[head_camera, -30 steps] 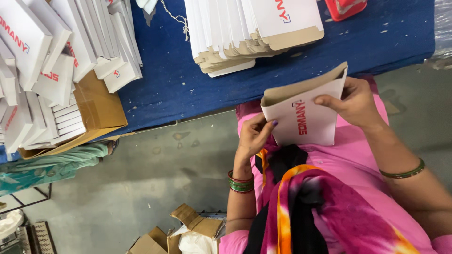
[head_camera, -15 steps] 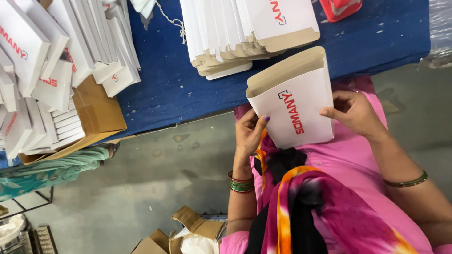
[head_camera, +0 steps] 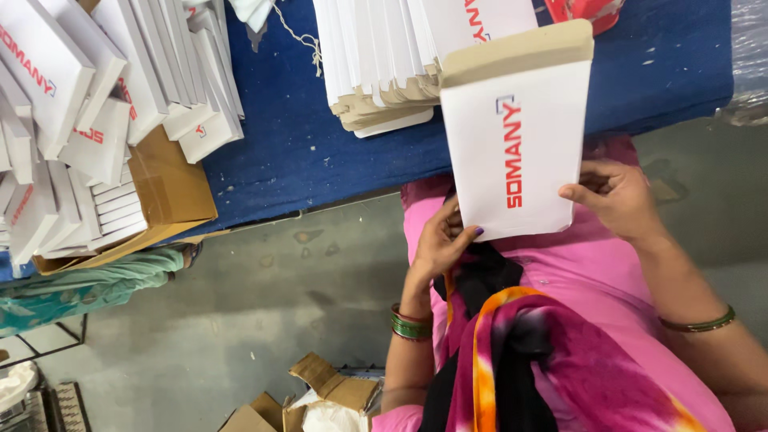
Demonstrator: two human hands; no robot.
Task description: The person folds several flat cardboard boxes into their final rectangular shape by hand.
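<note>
White card with red lettering is filling the middle of the view: a flat folded carton (head_camera: 516, 136) with a plain brown flap along its far edge, and both hands are holding it up over the lap. The left hand (head_camera: 440, 244) is gripping the carton's near left corner, thumb lying on the printed face and fingers curling behind it. The right hand (head_camera: 616, 196) is pinching the near right edge, its thumb pressing on the front and the other fingers tucked behind. So the carton is rising away from both hands toward the blue table (head_camera: 304, 136), its brown flap overlapping the stack of flat cartons (head_camera: 384, 64) lying there. Green bangles (head_camera: 410, 324) are circling the left wrist, and a thin bangle (head_camera: 694, 324) is sitting on the right forearm. Further left, more white boxes (head_camera: 88, 104) are leaning in rows over a brown cardboard tray (head_camera: 164, 188). Torn cardboard scraps (head_camera: 320, 392) are lying on the grey floor (head_camera: 256, 320) below.
</note>
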